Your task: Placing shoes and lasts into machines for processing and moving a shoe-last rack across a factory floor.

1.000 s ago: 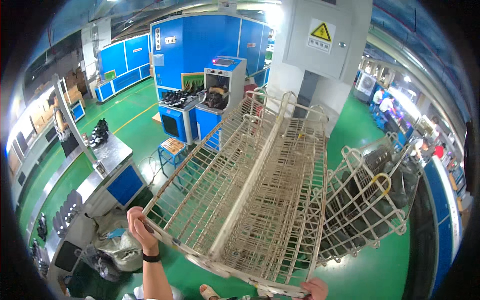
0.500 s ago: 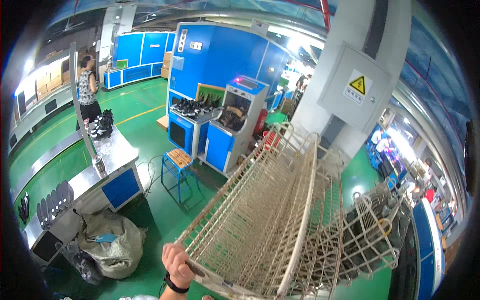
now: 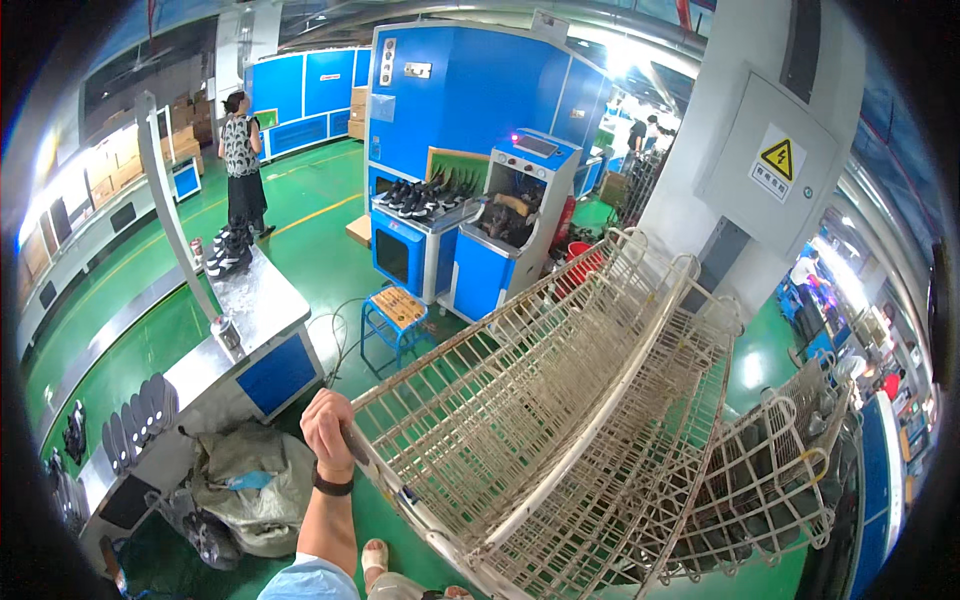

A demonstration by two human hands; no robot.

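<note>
A tall wire rack (image 3: 540,400) with several tiers of off-white mesh shelves fills the middle, tilted, with its upper end leaning off toward the grey pillar. My left hand (image 3: 327,425), a black band on the wrist, is closed around the rack's near left corner. No load shows on its shelves. Behind its lower right side stands another wire rack (image 3: 765,480) holding dark, flat pieces that I cannot make out clearly. My right hand is out of view.
On the left are a metal workbench (image 3: 262,300) with dark shoes and a row of soles, and a large woven sack (image 3: 270,515). Ahead stand a blue stool (image 3: 396,312) and blue machines (image 3: 490,270). The pillar bears an electrical box (image 3: 770,150). A person (image 3: 243,165) stands far left.
The view has shifted, so my left hand and the rack sit further up, and my forearm, sleeve and a foot now show. The far person has turned. My left hand keeps its grip on the rack.
</note>
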